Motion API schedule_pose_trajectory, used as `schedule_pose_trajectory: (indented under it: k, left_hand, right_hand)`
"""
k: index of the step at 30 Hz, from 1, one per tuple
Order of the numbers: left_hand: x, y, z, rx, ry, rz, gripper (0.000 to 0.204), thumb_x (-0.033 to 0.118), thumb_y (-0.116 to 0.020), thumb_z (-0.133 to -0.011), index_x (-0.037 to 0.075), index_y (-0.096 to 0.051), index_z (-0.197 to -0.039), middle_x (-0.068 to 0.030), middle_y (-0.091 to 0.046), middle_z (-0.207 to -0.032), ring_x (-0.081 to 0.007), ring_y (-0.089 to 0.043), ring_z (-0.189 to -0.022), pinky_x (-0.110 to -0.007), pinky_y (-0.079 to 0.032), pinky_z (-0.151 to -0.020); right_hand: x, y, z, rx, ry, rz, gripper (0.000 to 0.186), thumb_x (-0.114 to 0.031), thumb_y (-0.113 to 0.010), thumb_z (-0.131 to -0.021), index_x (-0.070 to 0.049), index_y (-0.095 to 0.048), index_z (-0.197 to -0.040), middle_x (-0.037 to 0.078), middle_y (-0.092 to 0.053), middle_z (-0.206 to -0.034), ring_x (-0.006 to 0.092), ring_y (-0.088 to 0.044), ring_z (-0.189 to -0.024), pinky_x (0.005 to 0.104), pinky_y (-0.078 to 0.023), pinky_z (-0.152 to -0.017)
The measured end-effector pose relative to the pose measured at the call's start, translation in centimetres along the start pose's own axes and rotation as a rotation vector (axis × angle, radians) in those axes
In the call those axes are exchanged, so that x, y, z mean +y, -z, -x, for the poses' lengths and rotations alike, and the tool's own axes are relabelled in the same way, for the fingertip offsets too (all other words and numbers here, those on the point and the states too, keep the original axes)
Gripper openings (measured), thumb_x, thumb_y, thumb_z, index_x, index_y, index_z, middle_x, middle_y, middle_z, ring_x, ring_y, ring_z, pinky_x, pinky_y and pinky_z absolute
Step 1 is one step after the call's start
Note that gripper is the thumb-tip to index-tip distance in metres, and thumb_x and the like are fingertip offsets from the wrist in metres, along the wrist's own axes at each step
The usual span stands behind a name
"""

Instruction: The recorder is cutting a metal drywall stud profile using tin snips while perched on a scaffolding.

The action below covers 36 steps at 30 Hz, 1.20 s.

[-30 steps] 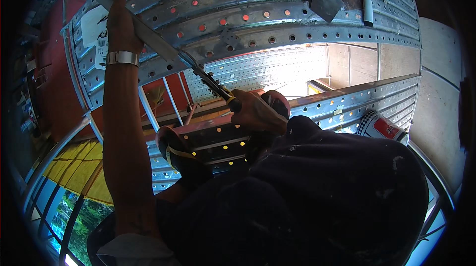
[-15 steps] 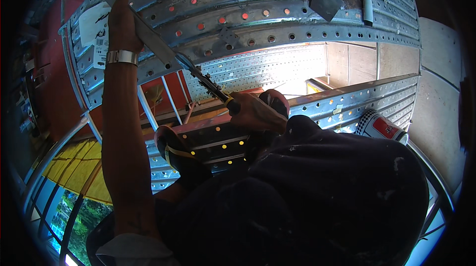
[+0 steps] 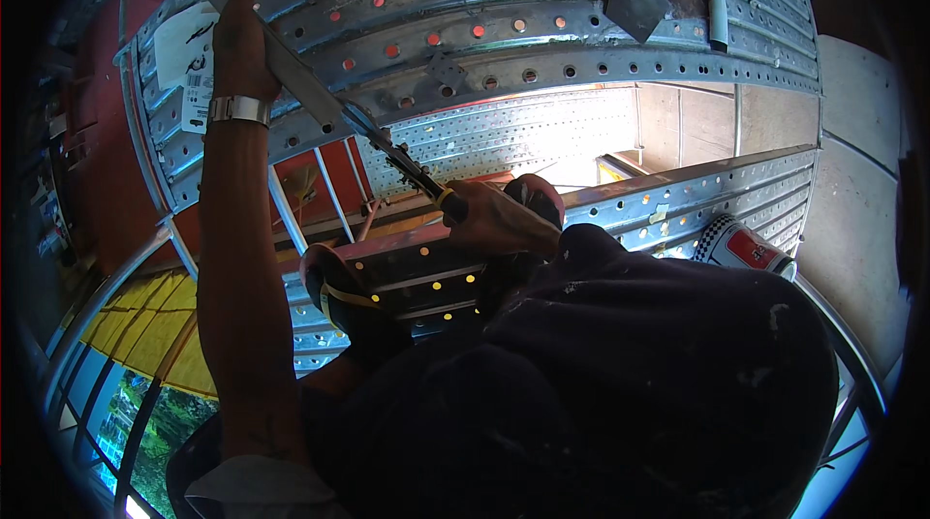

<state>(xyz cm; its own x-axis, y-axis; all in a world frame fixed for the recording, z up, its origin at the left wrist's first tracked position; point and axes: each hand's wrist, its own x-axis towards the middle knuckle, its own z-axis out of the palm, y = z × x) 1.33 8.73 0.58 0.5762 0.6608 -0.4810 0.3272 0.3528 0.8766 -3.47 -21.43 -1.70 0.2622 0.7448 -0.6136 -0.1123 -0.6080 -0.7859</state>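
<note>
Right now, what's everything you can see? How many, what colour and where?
Strip: 1, grey, in the left hand
Tool: 1, black and yellow, in the right hand
Upper deck: 1, silver, across the top
Lower deck: 1, silver, under the feet
Card: at least 1, white, beside the left hand
Sheets: at least 2, dark, on the upper deck
Bucket: 1, white, red and black, right
Poles: several, silver, both sides
Cover: 1, yellow, lower left
Plants: uncountable, green, lower left
Watch: 1, silver, left wrist
Shirt: 1, dark, bottom
Left hand: 1, brown, upper left
Right hand: 1, brown, middle
</note>
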Motion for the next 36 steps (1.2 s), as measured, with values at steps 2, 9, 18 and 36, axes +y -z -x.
schedule_pose_trajectory:
  k: [2, 9, 18, 36]
  left_hand:
    - [-0.4, 0.4, -0.6, -0.012, -0.007, 0.006, 0.069, 0.050, -0.065, -0.083, 0.003, -0.047, -0.130, -0.0057, -0.051, -0.097, -0.0138, -0.047, -0.075, -0.032, -0.048, -0.063]
    - [-1.0, 0.7, -1.5, 0.045, -0.050, 0.019, 0.066, 0.049, -0.066, -0.083, 0.004, -0.050, -0.128, -0.0055, -0.053, -0.094, -0.0138, -0.047, -0.072, -0.033, -0.048, -0.064]
    - [0.7, -1.3, 1.6, -0.018, -0.065, -0.016, 0.077, 0.056, -0.068, -0.078, 0.008, -0.042, -0.132, -0.0086, -0.047, -0.093, -0.0194, -0.052, -0.073, -0.036, -0.048, -0.058]
    - [0.2, 1.9, -1.5, -0.039, 0.044, 0.046, 0.063, 0.046, -0.065, -0.084, 0.008, -0.041, -0.129, -0.0096, -0.047, -0.098, -0.0215, -0.053, -0.078, -0.042, -0.052, -0.055]
  right_hand:
    - [0.1, 0.0, 0.0, -0.005, 0.011, -0.007, 0.029, -0.016, -0.067, -0.070, 0.003, -0.055, -0.088, 0.013, -0.061, -0.077, 0.0225, -0.060, -0.074, 0.0357, -0.045, -0.067]
    - [0.8, -0.5, -0.2, 0.037, 0.004, -0.077, 0.029, -0.015, -0.069, -0.071, 0.004, -0.055, -0.088, 0.014, -0.062, -0.075, 0.0231, -0.061, -0.072, 0.0363, -0.045, -0.066]
    - [1.8, -1.2, -0.6, 0.093, -0.036, -0.054, 0.023, -0.011, -0.065, -0.074, 0.006, -0.053, -0.084, 0.021, -0.061, -0.074, 0.0260, -0.062, -0.071, 0.0396, -0.045, -0.064]
    - [2.4, -2.7, -0.9, 0.085, 0.010, -0.112, 0.039, -0.014, -0.067, -0.071, 0.003, -0.057, -0.105, 0.012, -0.062, -0.076, 0.0187, -0.059, -0.073, 0.0347, -0.047, -0.068]
